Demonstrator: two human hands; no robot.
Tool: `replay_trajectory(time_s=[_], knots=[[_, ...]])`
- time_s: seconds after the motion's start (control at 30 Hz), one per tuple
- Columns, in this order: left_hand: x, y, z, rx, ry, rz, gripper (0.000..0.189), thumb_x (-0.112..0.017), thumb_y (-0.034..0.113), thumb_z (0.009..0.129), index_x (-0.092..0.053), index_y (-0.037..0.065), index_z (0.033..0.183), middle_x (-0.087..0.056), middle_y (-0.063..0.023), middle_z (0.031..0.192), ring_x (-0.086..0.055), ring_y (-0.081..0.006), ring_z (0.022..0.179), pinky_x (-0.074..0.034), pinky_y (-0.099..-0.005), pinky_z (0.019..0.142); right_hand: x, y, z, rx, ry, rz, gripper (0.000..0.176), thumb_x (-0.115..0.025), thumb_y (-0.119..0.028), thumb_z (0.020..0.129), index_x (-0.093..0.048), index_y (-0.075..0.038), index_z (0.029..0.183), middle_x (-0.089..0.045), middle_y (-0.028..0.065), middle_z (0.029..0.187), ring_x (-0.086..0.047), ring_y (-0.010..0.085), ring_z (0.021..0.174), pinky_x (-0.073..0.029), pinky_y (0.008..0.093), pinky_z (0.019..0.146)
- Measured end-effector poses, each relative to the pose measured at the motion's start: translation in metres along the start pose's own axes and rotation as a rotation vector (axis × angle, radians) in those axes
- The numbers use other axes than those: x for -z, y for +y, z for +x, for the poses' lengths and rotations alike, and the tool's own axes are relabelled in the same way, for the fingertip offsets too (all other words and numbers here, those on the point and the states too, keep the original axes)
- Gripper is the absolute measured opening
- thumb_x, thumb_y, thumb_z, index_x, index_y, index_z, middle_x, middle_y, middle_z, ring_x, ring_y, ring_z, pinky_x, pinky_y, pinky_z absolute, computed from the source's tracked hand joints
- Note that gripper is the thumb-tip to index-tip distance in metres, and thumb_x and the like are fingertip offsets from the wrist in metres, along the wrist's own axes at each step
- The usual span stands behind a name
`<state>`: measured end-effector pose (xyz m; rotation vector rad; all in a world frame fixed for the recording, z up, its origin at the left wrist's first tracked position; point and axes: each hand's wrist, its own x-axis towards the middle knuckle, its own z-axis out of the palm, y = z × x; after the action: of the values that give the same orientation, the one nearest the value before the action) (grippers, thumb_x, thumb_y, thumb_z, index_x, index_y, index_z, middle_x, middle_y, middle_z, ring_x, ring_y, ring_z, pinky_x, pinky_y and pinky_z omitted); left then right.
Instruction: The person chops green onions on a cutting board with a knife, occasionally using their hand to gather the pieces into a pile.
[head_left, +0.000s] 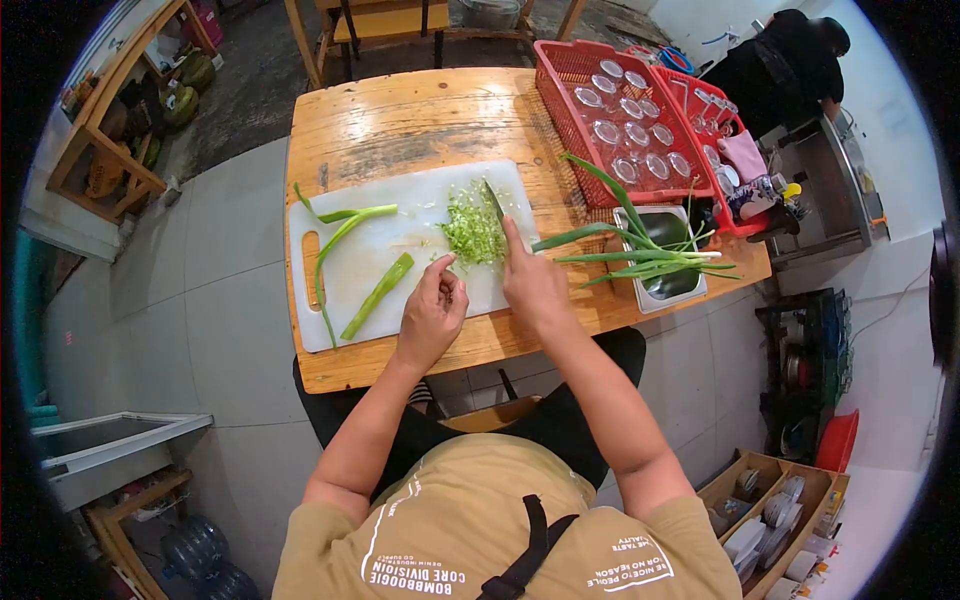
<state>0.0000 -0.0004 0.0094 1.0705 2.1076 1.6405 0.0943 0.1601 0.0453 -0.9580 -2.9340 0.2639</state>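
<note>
A knife (494,203) is held in the right hand (535,285) – the grip is closed round the handle, with the forefinger laid straight along the back of the blade. The blade tip is set into a pile of chopped green onion (473,228) near the middle of a white cutting board (420,190). The left hand (432,312) is rested on the board just beside the pile, its fingers curled under; whether anything is pinched in that grip cannot be told.

A long curved stalk (345,225) and a shorter cut piece (378,295) are laid on the left part of the board. The board is carried by a wooden worktop (400,120). To the right, a bunch of whole green onions (640,255) is laid across a steel tray (665,290) – behind it, red baskets (560,100) are filled with glasses.
</note>
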Motion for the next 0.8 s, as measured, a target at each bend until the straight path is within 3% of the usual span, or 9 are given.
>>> replay_trajectory(time_s=[0.2, 0.3, 0.4, 0.43, 0.63, 0.8], knots=[[-0.002, -0.003, -0.002, 0.046, 0.002, -0.075, 0.040, -0.065, 0.006, 0.098, -0.054, 0.000, 0.136, -0.065, -0.0104, 0.089, -0.064, -0.0206, 0.074, -0.055, -0.0339, 0.071, 0.003, -0.005, -0.027, -0.063, -0.087, 0.028, 0.068, -0.055, -0.020, 0.098, -0.035, -0.010, 0.162, -0.070, 0.0218, 0.070, -0.071, 0.0403, 0.064, -0.056, 0.0536, 0.060], [-0.004, -0.003, -0.001, -0.008, 0.022, -0.016, 0.040, -0.065, 0.005, 0.098, -0.055, 0.000, 0.136, -0.065, -0.0102, 0.089, -0.063, -0.0201, 0.073, -0.054, -0.0335, 0.071, 0.006, 0.004, -0.005, -0.026, -0.037, 0.032, 0.072, -0.057, -0.018, 0.096, -0.033, -0.011, 0.164, -0.069, 0.0211, 0.069, -0.071, 0.0376, 0.063, -0.057, 0.0518, 0.058], [0.001, -0.003, 0.001, 0.026, 0.009, -0.019, 0.040, -0.065, 0.006, 0.098, -0.055, 0.000, 0.136, -0.065, -0.0105, 0.089, -0.064, -0.0205, 0.073, -0.054, -0.0338, 0.071, -0.011, -0.005, -0.036, -0.030, 0.023, 0.040, 0.070, -0.056, -0.018, 0.096, -0.036, -0.011, 0.163, -0.069, 0.0218, 0.069, -0.071, 0.0389, 0.063, -0.056, 0.0525, 0.059], [0.000, -0.004, 0.001, 0.022, 0.016, -0.039, 0.040, -0.065, 0.006, 0.098, -0.055, 0.000, 0.136, -0.065, -0.0106, 0.089, -0.064, -0.0207, 0.073, -0.054, -0.0338, 0.070, -0.015, -0.006, -0.039, -0.111, -0.073, 0.049, 0.073, -0.056, -0.023, 0.099, -0.027, -0.019, 0.166, -0.068, 0.0225, 0.068, -0.068, 0.0430, 0.061, -0.052, 0.0583, 0.058], [-0.002, 0.000, 0.000, 0.011, 0.008, -0.007, 0.041, -0.065, 0.006, 0.098, -0.054, 0.000, 0.137, -0.065, -0.0109, 0.089, -0.064, -0.0211, 0.073, -0.054, -0.0345, 0.070, 0.002, 0.012, -0.013, -0.025, 0.013, 0.038, 0.076, -0.057, -0.022, 0.098, -0.025, -0.021, 0.167, -0.068, 0.0219, 0.067, -0.067, 0.0407, 0.056, -0.052, 0.0559, 0.054], [-0.001, -0.004, -0.002, 0.037, 0.016, -0.085, 0.041, -0.064, 0.006, 0.099, -0.054, 0.000, 0.138, -0.065, -0.0115, 0.089, -0.064, -0.0217, 0.073, -0.054, -0.0350, 0.070, -0.012, 0.009, -0.042, -0.093, -0.041, 0.038, 0.071, -0.054, -0.019, 0.098, -0.030, -0.015, 0.165, -0.069, 0.0221, 0.068, -0.069, 0.0427, 0.059, -0.055, 0.0562, 0.058]])
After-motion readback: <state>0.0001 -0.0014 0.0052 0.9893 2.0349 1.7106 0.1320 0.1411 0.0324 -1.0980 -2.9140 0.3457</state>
